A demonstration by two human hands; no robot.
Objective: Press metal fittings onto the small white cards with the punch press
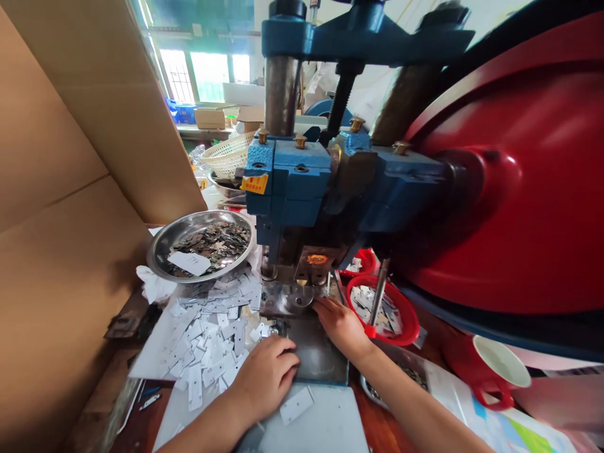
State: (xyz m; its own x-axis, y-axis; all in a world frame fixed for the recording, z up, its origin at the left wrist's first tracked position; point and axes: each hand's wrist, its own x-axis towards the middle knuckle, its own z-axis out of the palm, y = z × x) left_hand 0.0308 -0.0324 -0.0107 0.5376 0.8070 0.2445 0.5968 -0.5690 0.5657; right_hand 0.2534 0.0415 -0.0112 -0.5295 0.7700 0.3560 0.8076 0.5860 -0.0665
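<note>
Nearest to me lies a pale flat board (325,428) with one small white plate (296,404) on it, just under my left wrist. Above everything stands the blue press (302,182), with its big red flywheel guard (519,189) filling my right side and a cardboard wall (70,220) on my left. A steel bowl (160,248) of dark metal pieces sits left of the press, a slip of paper lying in it. Below the bowl a heap of white metal plates (207,340) spreads over the bench. A red basket (406,314) holding more plates stands right of the die, and a red mug (495,371) rests further right.

My left hand (267,377) lies palm down, fingers curled, at the edge of the heap and against the dark base plate (316,352); I cannot tell whether it pinches a piece. My right hand (340,324) reaches to the die bed (285,299) under the ram, fingertips touching its edge; whatever they grip is hidden from me.
</note>
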